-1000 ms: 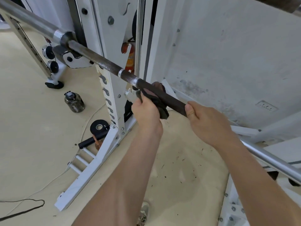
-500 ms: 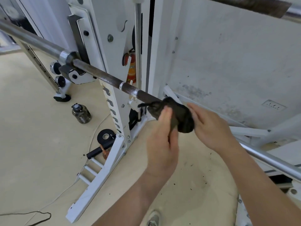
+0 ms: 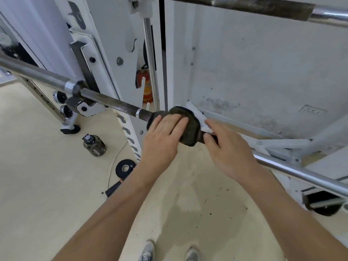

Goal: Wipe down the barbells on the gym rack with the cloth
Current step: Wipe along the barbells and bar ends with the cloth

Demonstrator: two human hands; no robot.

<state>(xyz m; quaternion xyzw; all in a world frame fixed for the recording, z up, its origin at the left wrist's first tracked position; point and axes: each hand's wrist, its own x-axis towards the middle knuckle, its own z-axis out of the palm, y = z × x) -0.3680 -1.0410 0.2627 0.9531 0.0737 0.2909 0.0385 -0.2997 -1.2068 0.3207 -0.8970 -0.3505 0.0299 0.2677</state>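
A barbell (image 3: 113, 102) lies on the white rack's hook and runs from upper left to lower right, its dark knurled middle between chrome ends. A dark cloth (image 3: 190, 132) is draped over that knurled section. My left hand (image 3: 162, 140) presses flat on the cloth with straight fingers. My right hand (image 3: 229, 153) holds the bar just right of the cloth, with the thumb under it and the fingers over it. A second barbell (image 3: 263, 6), rusty and dark, crosses the top of the view.
The white rack upright (image 3: 113, 44) stands behind the bar. On the beige floor are a dark water bottle (image 3: 95, 146), a small black weight plate (image 3: 125, 167) and a thin cable. A red fire extinguisher (image 3: 146, 87) stands behind the rack by the stained wall.
My left hand let go of its grip on the cloth, re-laid the cloth over the bar and now presses flat on it. My right hand stays on the bar beside it.
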